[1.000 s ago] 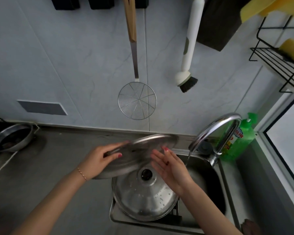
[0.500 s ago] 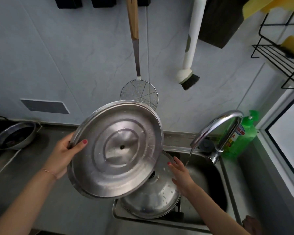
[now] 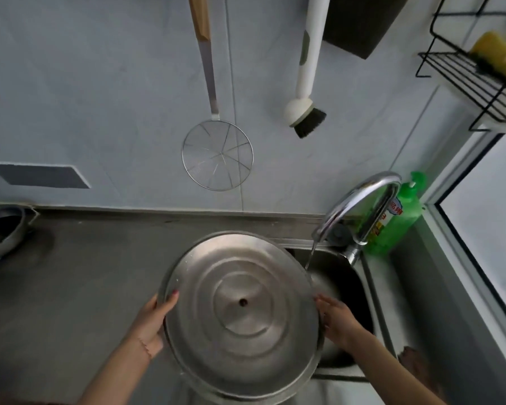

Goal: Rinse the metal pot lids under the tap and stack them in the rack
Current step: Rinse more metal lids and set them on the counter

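A grey tiled wall backs a dark grey surface (image 3: 79, 276) with a steel sink (image 3: 360, 276) set into its right end. A large round metal lid (image 3: 240, 314) is held over the sink's left edge, reaching out above the surface. Its hollow underside faces up toward the camera, tilted so the far rim sits higher. Being circular, it has no long axis. The metal is dull steel with concentric pressed rings and a small dark hole at centre; droplets cling near the left rim.

The left hand (image 3: 152, 325) has its grip closed on the lid's left rim, thumb on the inner face. The right hand (image 3: 338, 320) lies at the right rim; its grip cannot be judged. The tap (image 3: 360, 206) runs a thin stream just past the lid's right edge. A green bottle (image 3: 398, 220) stands behind the tap.
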